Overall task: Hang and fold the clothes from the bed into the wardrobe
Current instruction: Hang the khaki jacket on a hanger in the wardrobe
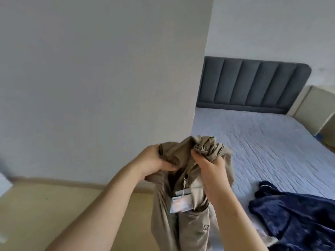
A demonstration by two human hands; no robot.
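The person stands off the near left corner of the bed point(253, 142) with a khaki garment point(181, 225) held up in both hands, clear of the mattress and hanging toward the floor. The left hand point(155, 160) has its fingers curled round a bunched fold at the top. The right hand point(210, 167) grips a crumpled wad of the same cloth just beside it. Step in hand, by my judgement: sorting out the garment to find its collar or waistband before hanging or folding. The next move calls for shaking it out flat and carrying it to the wardrobe, which is not in view. Paper swing tags point(181, 201) dangle on a string inside the opening, but their print is too blurred to read. A small dark patch lower on the cloth is likewise illegible. A navy fleece garment point(293, 214) lies at the bed's near right corner, awaiting attention. A padded grey headboard point(253, 82) closes the far edge.
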